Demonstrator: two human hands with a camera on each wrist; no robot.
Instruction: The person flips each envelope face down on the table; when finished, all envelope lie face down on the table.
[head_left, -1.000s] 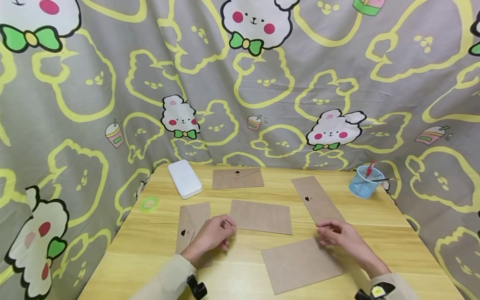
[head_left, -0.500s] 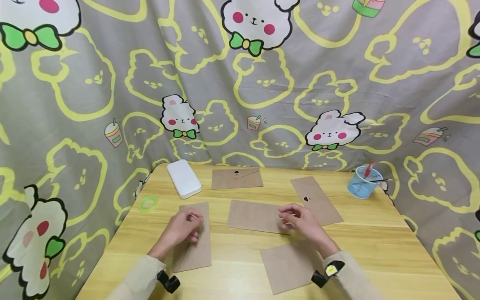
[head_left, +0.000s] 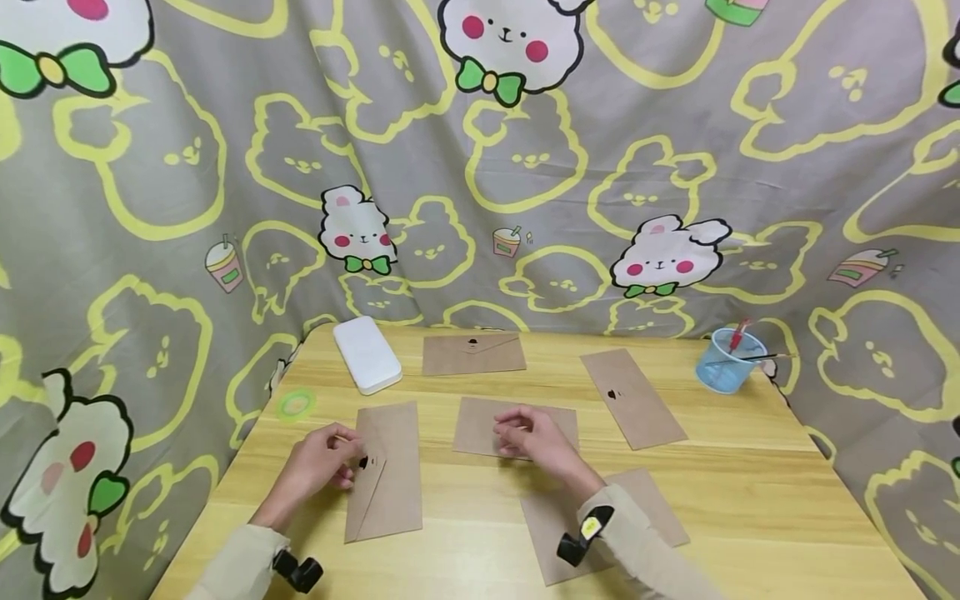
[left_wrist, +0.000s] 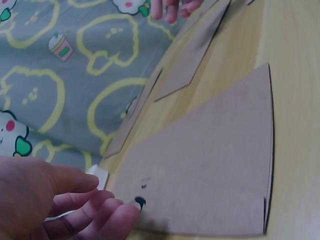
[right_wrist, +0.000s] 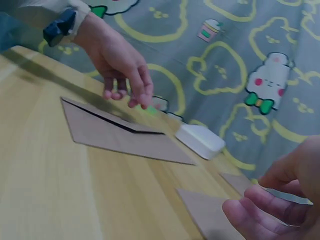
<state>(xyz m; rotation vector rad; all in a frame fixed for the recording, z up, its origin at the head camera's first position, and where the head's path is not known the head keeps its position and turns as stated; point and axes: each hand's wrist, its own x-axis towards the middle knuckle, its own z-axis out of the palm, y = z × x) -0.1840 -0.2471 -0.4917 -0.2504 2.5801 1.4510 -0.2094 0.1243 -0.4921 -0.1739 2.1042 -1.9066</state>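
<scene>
Before a gray curtain point(head_left: 427, 167) patterned with yellow outlines and white rabbits, a wood-grain tabletop point(head_left: 472, 517) bears five flat brown envelopes: a left envelope point(head_left: 401, 467), flap side up; a far envelope point(head_left: 474, 358) near the back edge; a center envelope point(head_left: 472, 425); a slanted right envelope point(head_left: 637, 404); and a near envelope point(head_left: 546, 525), partly hidden by the right sleeve point(head_left: 645, 550).

The two hands are well apart, fingers loosely bent, gripping nothing. The left hand point(head_left: 318, 462) is at the left envelope's outer edge, the right hand point(head_left: 536, 437) over the center envelope; whether either touches paper cannot be told.

A white case point(head_left: 367, 354) lies at far left, a blue cup point(head_left: 723, 367) stands at far right, and a small black hat mark point(head_left: 363, 462) shows beside the left fingertips.

A low sweep of the right sleeve could drag the near envelope askew. Fingertips catching the left envelope's flap could lift or crease it, and thin paper lying flat could slide from a hurried pinch.
</scene>
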